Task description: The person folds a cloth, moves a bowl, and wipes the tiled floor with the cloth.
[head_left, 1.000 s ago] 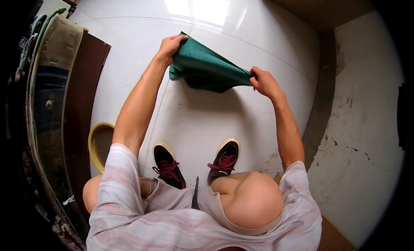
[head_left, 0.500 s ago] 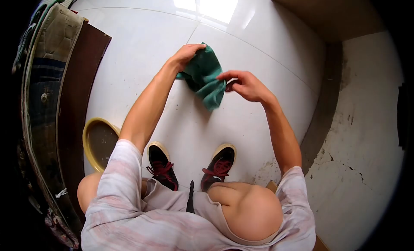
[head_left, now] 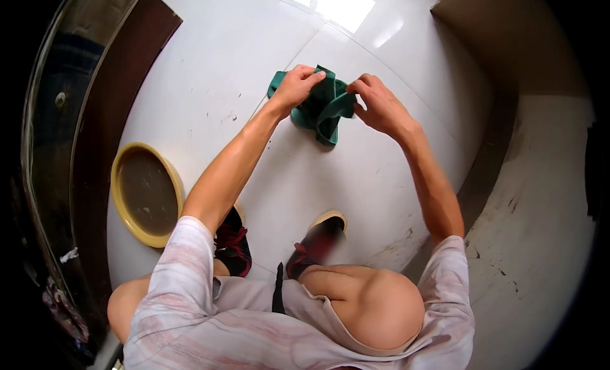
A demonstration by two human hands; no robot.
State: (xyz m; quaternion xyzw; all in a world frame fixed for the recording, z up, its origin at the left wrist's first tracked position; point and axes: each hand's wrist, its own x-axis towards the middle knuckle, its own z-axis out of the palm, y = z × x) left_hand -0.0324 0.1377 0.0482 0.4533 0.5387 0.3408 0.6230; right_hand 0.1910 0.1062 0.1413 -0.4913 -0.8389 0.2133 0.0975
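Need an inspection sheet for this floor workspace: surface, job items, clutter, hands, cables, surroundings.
Surface: pale, glossy tiled floor, with dark specks and smudges.
Job's things: green cloth, bunched and folded, between the hands.
Clutter: yellow-rimmed basin of murky liquid, on the floor beside the left forearm.
Left hand: gripping the cloth, thumb on top.
Right hand: fingers at the cloth's edge; firmness of grip unclear.
Cables: nothing seen.
Surroundings: dark brown board along the left; pale wall with dark marks on the right.
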